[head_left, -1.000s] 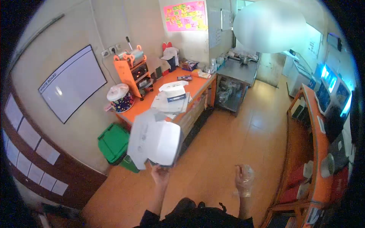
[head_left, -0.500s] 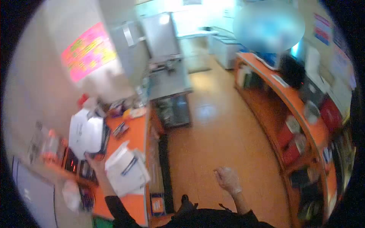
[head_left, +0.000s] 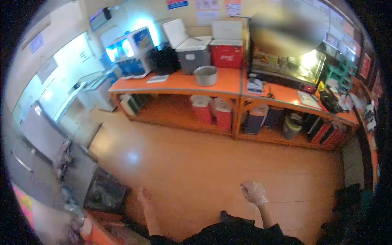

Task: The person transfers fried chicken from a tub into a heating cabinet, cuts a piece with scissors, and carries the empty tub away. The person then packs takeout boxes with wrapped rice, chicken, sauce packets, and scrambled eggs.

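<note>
My left hand (head_left: 144, 196) is bare and hangs over the floor at lower left, beside a steel-grey table. Its fingers look loosely apart, slightly blurred, with nothing visible in them. My right hand (head_left: 255, 193) wears a clear plastic glove and is held out over the floor in front of my body. Its fingers curl inward, and whatever they may hold is hidden. Neither hand touches any surface. Across the room, an orange counter (head_left: 171, 84) carries a metal pot (head_left: 205, 76), a grey cooler box (head_left: 193, 57) and a red cooler box (head_left: 226, 55), both with lids raised.
A lit glass display case (head_left: 288, 67) stands on the counter at right, near a small scale (head_left: 255, 85). Red containers (head_left: 202, 112) and a grey bin (head_left: 292, 126) sit on the lower shelf. Green stools (head_left: 343, 77) are stacked far right. The steel table (head_left: 77, 175) borders the left.
My view has swung right, from the left-hand counter to the long orange counter. My left hand has come away from the white box-like machine; my right hand stays raised before me.
</note>
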A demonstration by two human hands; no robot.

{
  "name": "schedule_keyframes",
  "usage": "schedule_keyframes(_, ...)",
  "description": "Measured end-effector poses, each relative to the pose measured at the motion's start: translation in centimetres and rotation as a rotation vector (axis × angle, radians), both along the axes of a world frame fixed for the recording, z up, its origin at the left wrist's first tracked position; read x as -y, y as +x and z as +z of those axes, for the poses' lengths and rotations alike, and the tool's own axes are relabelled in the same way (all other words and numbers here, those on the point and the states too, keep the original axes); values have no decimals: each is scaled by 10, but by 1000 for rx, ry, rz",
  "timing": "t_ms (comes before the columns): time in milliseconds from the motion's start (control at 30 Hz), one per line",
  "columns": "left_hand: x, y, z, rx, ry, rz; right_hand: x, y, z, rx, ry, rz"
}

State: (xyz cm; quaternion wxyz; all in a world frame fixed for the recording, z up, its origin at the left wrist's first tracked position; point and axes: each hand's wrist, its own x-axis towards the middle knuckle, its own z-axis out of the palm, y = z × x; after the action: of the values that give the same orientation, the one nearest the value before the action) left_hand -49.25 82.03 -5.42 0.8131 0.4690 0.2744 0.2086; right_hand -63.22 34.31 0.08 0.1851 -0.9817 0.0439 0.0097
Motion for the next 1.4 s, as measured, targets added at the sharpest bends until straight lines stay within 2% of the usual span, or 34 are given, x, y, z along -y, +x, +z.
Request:
schedule_keyframes(67, 54, 50, -46, -178, 143, -140, 43, -5, -23, 1, -45, -96)
schedule_keyframes(133, 99, 79, -58, -130, 116, -256, 80, 6, -41, 5, -88, -170)
schedule_keyframes(200, 98, 106, -81, -80, 106, -358, 85, 32, -54, 136, 147, -183)
schedule_keyframes(233, 95, 121, -104, -27, 46, -520, 86, 55, -24, 80, 193, -223)
schedule_keyframes(300, 103, 151, -111, 33, -9, -676, 97, 117, -26, 142, 181, -144)
schedule_keyframes(367, 112, 183, -109, -208, -164, -261, 103, 188, -19, 217, 167, -61)
schedule_keyframes(400, 101, 209, -119, -246, -165, -205, 101, 224, -1, 253, 160, -77)
schedule_keyframes(467, 68, 278, -168, -229, -73, -254, 113, 294, 15, 303, 154, -83)
schedule_keyframes(533, 33, 359, -219, -149, 1, -372, 122, 358, 26, 300, 333, -119)
schedule_keyframes(567, 36, 395, -217, -61, -87, -484, 128, 386, 35, 307, 331, -110)
schedule_keyframes(600, 49, 434, -207, 206, -56, -571, 136, 404, 43, 357, 401, -136)
schedule_keyframes(633, 106, 468, -148, 160, 82, -481, 149, 427, 43, 411, 460, -162)
schedule_keyframes(667, 192, 491, -36, 98, 217, -390, 167, 443, 30, 402, 447, -159)
schedule_keyframes(700, 236, 525, 22, 179, 234, -538, 189, 458, 9, 477, 418, -204)
schedule_keyframes(733, 264, 585, 28, 256, 149, -568, 211, 475, -3, 558, 395, -250)
schedule_keyframes(767, 307, 616, 80, 275, 234, -671, 227, 481, 12, 493, 334, -268)
schedule_keyframes(800, 357, 638, 135, 366, 243, -633, 245, 486, 15, 403, 306, -336)
schedule_keyframes(833, 383, 695, 141, 331, 231, -688, 258, 489, 21, 476, 277, -387)
schedule_keyframes(867, 410, 733, 166, 430, 181, -795, 289, 493, -13, 434, 259, -405)
schedule_keyframes(900, 439, 770, 194, 534, 124, -900, 308, 494, -34, 466, 400, -487)
schedule_keyframes(933, 467, 808, 217, 555, 10, -959, 326, 498, -46, 470, 389, -489)
schedule_keyframes(1000, 518, 870, 255, 553, -188, -1014, 359, 506, -56, 530, 870, -601)
schedule_keyframes(1033, 541, 896, 271, 542, -264, -1012, 371, 514, -50, 515, 858, -601)
schedule_keyframes(1100, 583, 952, 295, 414, -332, -943, 382, 544, -22, 471, 1082, -710)
schedule_keyframes(1133, 597, 983, 299, 428, -330, -947, 390, 563, -14, 485, 1083, -704)
schedule_keyframes(1200, 631, 1053, 289, 165, -346, -819, 406, 593, 1, 384, 1012, -706)
schedule_keyframes(1233, 647, 1087, 278, 111, -322, -750, 405, 610, 11, 444, 1004, -687)
schedule_keyframes(1300, 670, 1118, 275, 113, -329, -770, 418, 635, 14, 434, 983, -696)
schedule_keyframes(1333, 679, 1138, 266, 110, -276, -787, 422, 647, 15, 413, 975, -705)
schedule_keyframes(1400, 691, 1185, 232, 82, -14, -841, 424, 668, 22, 437, 1007, -745)
